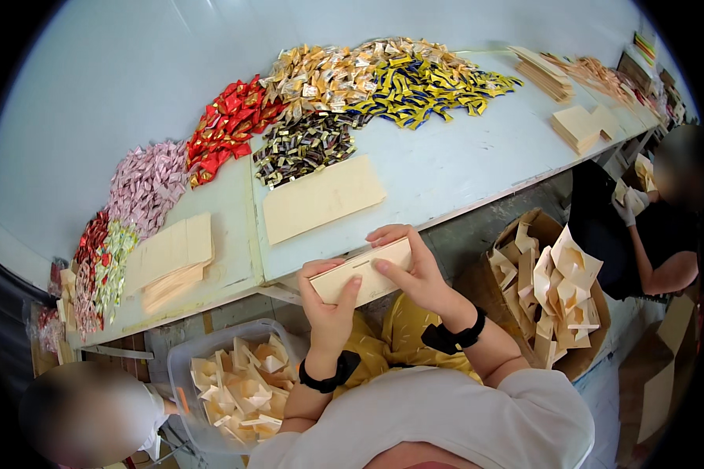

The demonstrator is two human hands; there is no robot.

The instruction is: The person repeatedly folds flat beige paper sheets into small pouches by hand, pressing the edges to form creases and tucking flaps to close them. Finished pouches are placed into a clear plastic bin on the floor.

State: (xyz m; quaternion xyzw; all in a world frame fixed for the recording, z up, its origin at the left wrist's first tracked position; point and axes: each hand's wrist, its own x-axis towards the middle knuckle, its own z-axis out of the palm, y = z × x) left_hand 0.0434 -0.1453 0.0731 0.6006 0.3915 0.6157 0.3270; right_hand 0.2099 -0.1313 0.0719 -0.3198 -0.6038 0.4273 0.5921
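A flat, folded cream paper carton (361, 273) with a short dark slit is held level above my lap, in front of the table edge. My left hand (330, 301) grips its left end, the thumb lying on the near face. At the right end my right hand (414, 270) clasps it, thumb on the face near the slit and fingers over the top edge. Just beyond, on the table, lies a stack of flat cream cartons (321, 197). Black bands circle both my wrists.
Piles of wrapped sweets, including red (231, 121), pink (145, 184), dark (305, 148) and yellow-blue ones (430, 90), line the table. A clear plastic tub (181, 363) and a cardboard box (598, 344) hold opened cartons. Co-workers sit at left (86, 414) and right (673, 211).
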